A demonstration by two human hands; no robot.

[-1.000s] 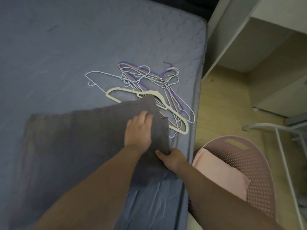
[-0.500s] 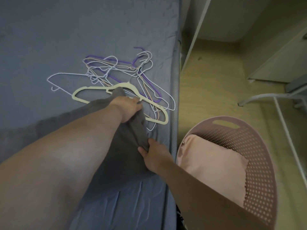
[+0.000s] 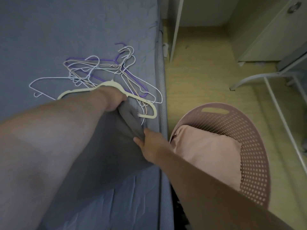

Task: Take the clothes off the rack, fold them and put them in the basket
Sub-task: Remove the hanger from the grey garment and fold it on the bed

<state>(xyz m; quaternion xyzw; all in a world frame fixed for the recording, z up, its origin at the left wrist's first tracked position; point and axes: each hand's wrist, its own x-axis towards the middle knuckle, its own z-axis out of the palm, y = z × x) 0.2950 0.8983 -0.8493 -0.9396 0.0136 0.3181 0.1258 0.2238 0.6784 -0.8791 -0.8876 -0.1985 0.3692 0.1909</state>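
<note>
The right hand (image 3: pixel 150 147) is nearer. Its fingers pinch the near corner of the cloth (image 3: pixel 131 125) on the bed (image 3: pixel 83 30). The cloth's edge runs away to the left hand (image 3: pixel 114 101), whose fingers grip the far corner. The basket (image 3: pixel 254 155) is just to the right.

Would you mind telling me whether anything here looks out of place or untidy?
The wire and plastic clothes hangers lie in a tangled, overlapping heap on the blue-grey bed near its right edge. Nothing looks spilled or damaged; the folded pink garment sits inside the pink perforated plastic basket.
</note>
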